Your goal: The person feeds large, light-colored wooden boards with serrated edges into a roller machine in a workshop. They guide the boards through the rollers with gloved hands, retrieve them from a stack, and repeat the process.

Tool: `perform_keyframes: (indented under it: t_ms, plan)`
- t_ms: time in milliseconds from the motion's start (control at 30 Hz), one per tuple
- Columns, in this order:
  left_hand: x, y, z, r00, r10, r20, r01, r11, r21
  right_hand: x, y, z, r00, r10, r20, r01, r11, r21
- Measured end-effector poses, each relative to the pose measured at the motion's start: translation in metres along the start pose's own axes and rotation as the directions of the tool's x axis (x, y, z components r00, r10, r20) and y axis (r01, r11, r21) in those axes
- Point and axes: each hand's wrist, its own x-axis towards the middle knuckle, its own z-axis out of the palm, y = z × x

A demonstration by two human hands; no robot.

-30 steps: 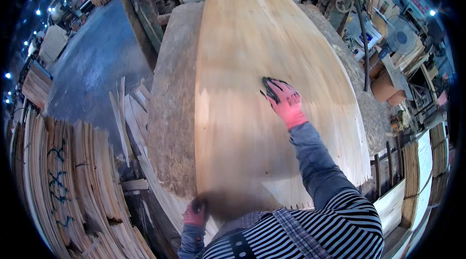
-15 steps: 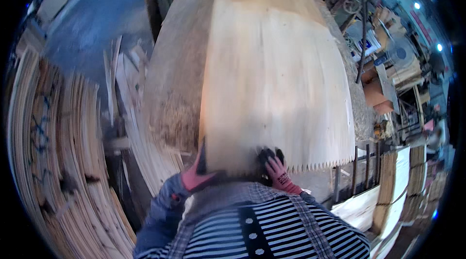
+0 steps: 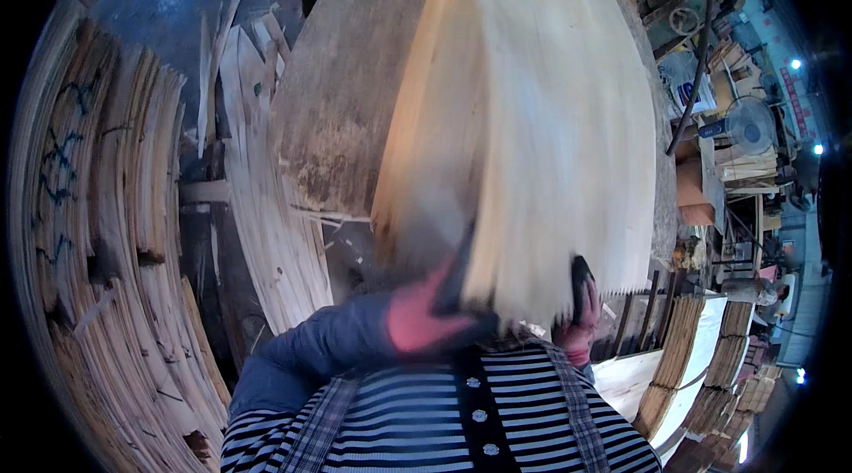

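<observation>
Pale wood veneer [image 3: 568,136] stretches ahead of our hands, its jagged near edge reaching them. Our left hand [image 3: 433,315], gloved in pink and black and blurred, is at its near left corner; our right hand [image 3: 579,318] has dark fingers raised against that edge. We cannot tell whether either pinches it. Beyond our left hand lies a worn board [image 3: 355,82]; well left, stacked sheets [image 3: 115,251].
</observation>
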Motion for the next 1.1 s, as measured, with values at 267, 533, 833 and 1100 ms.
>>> perform_keyframes:
  t_ms: [267, 533, 833, 1100]
  plan:
    - [0.023, -0.164, -0.031, 0.748, 0.036, -0.663, 0.477, 0.665, 0.574, 0.168, 0.009, 0.047, 0.994, -0.081, 0.071, 0.088, 0.989, -0.115]
    - [0.039, -0.153, -0.021, 0.636, 0.004, -0.771, 0.591, 0.641, 0.490, 0.299, 0.064, 0.119, 0.994, -0.077, 0.073, 0.085, 0.991, -0.104]
    - [0.030, -0.168, -0.065, 0.590, -0.132, -0.797, 0.341, 0.935, 0.098, 0.300, 0.057, 0.132, 0.991, -0.133, 0.006, 0.132, 0.977, -0.170]
    - [0.063, -0.073, -0.038, 0.828, -0.112, -0.550, 0.014, 0.984, -0.179, 0.049, 0.028, 0.064, 0.869, -0.304, 0.391, 0.224, 0.946, 0.236]
